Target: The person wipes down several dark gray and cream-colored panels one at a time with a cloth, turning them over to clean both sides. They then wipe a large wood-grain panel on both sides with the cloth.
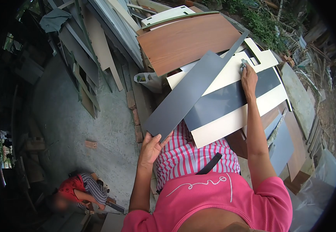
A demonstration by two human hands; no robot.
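Observation:
My left hand point(151, 149) grips the lower end of a long dark grey panel point(187, 91), which slants up to the right. Up at the right, my right hand point(249, 79) is closed on a small greyish cloth point(244, 63) above a cream panel point(226, 75). Beneath the slanted panel lie a glossy dark panel point(218, 102) and another cream strip point(218, 129), close to my lap. A wood-brown board point(191, 38) rests just beyond them.
Boards point(85, 58) lean at the upper left. A white bag point(148, 82) stands beside bricks point(136, 116). At the lower left, a person in red point(71, 189) bends over. More boards point(282, 143) and plastic sheeting point(315, 193) lie at the right.

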